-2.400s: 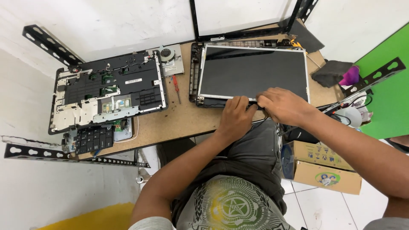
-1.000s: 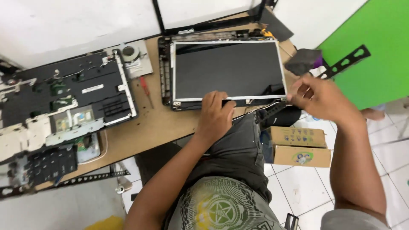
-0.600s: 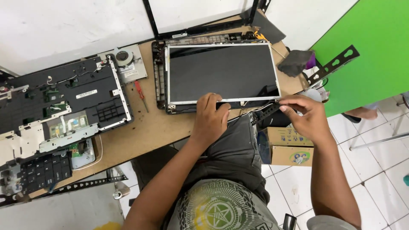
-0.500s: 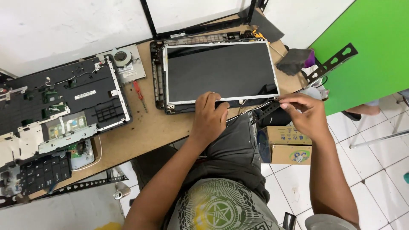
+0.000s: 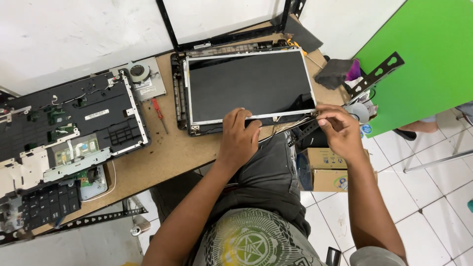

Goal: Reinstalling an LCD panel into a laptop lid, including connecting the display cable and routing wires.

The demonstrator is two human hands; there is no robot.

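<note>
Dark LCD panel (image 5: 249,83) lies in its back cover on the wooden bench (image 5: 162,157) | my left hand (image 5: 240,140) flat, pressing near edge | my right hand (image 5: 340,130) pinching something small at near-right corner, item unclear | advice: hold panel steady, avoid flexing glass

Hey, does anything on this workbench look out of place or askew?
Yes. The screen panel lies loose and slightly crooked in its back cover, its bezel frame off and leaning on the wall. The left hand presses its near edge; the right hand pinches at its corner.
</note>
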